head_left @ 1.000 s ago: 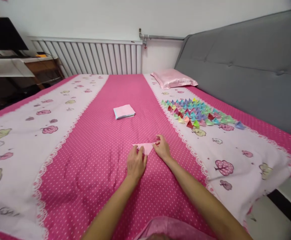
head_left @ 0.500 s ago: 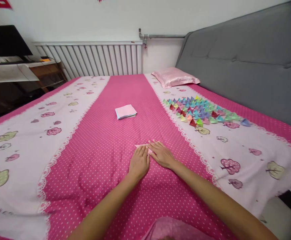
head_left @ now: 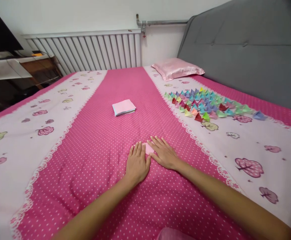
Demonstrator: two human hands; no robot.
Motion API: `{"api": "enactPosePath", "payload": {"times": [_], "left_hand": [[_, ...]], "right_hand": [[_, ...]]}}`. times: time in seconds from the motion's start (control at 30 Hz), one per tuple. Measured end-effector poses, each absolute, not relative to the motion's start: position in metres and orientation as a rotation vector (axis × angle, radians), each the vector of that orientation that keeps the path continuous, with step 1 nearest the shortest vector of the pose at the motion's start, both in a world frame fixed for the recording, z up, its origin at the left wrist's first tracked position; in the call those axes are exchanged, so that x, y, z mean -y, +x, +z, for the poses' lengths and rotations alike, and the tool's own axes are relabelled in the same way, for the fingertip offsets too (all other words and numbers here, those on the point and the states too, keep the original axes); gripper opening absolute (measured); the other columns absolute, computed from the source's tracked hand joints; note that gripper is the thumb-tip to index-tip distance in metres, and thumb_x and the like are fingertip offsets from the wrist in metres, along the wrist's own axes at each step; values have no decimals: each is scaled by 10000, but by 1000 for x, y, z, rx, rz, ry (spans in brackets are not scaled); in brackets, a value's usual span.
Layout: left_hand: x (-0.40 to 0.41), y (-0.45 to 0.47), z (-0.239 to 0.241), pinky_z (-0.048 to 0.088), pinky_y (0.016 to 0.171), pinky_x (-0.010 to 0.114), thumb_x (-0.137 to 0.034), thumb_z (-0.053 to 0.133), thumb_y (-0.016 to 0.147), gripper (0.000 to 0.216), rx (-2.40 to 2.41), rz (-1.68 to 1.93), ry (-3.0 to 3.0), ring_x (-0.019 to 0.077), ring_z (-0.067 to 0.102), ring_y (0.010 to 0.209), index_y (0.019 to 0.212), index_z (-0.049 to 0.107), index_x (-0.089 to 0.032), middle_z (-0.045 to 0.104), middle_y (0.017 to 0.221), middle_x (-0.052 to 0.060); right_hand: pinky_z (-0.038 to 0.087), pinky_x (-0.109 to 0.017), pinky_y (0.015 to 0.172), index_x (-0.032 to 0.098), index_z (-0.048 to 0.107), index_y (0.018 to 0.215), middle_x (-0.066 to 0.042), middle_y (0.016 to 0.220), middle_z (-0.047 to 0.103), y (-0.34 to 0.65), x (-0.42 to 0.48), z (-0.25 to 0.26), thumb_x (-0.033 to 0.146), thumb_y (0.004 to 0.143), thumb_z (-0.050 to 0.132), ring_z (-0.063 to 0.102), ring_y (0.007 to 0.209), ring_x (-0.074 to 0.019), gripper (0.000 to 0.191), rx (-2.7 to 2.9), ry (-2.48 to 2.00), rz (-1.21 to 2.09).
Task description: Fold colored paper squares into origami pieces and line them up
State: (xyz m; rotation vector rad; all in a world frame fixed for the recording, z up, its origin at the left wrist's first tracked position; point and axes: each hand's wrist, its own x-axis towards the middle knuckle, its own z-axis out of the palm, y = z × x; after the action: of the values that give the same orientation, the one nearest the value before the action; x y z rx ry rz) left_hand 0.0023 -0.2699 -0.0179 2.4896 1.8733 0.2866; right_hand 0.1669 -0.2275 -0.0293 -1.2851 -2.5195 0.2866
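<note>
A small pink piece of folded paper point(head_left: 149, 149) lies on the bed, mostly covered by both hands. My left hand point(head_left: 136, 162) rests flat on its left part, fingers stretched forward. Over its right part lies my right hand point(head_left: 163, 153), palm down with the fingers somewhat spread. Neither hand grips anything. Farther off, slightly left, sits a stack of square paper sheets point(head_left: 124, 106) with a pink sheet on top and bluish edges below. The paper's exact folded shape is hidden under the fingers.
Many small colourful folded paper pieces point(head_left: 205, 105) stand in rows on the right. A pink pillow point(head_left: 177, 68) lies behind them by the grey headboard point(head_left: 248, 56). A white radiator point(head_left: 85, 51) lines the far wall; a desk with a monitor point(head_left: 0, 35) is at left.
The camera view has tilted and shifted slightly. Both hands stay on the pink paper; the fingers of both are a little more spread, and more of the paper's middle shows.
</note>
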Motion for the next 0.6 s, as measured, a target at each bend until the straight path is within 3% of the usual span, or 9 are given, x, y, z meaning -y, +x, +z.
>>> {"api": "enactPosePath", "payload": {"times": [0.17,0.33,0.43,0.6], "left_hand": [[270,-7,-16,152,1118,437,-514,198,890,686,-1911,226,2441,255,184,1365,1384,279,-45,265,1455,151],[270,-16,-16,157,1116,434,-520,238,887,675,-1879,326,2391,243,210,1359,1394,262,-76,281,1455,139],[267,-18,-14,208,1095,452,-483,267,897,616,-1878,481,2277,245,278,1332,1390,278,-114,334,1436,128],[254,-24,-11,322,1020,461,-444,383,875,528,-1845,684,2115,257,415,1221,1308,408,-143,476,1323,126]], "right_hand": [[125,-461,1115,111,212,1424,-121,1483,195,166,227,-30,504,903,253,152,1370,-264,654,2500,-1315,314],[152,-470,1107,143,259,1413,-113,1471,244,167,227,-31,491,892,314,192,1360,-266,629,2436,-1288,358],[224,-472,1082,166,303,1394,-114,1436,332,167,225,-28,487,868,387,284,1324,-263,622,2326,-1280,435],[395,-438,941,155,517,1225,-119,1207,566,166,210,-15,369,835,486,501,1106,-256,446,2071,-1386,571]]}}
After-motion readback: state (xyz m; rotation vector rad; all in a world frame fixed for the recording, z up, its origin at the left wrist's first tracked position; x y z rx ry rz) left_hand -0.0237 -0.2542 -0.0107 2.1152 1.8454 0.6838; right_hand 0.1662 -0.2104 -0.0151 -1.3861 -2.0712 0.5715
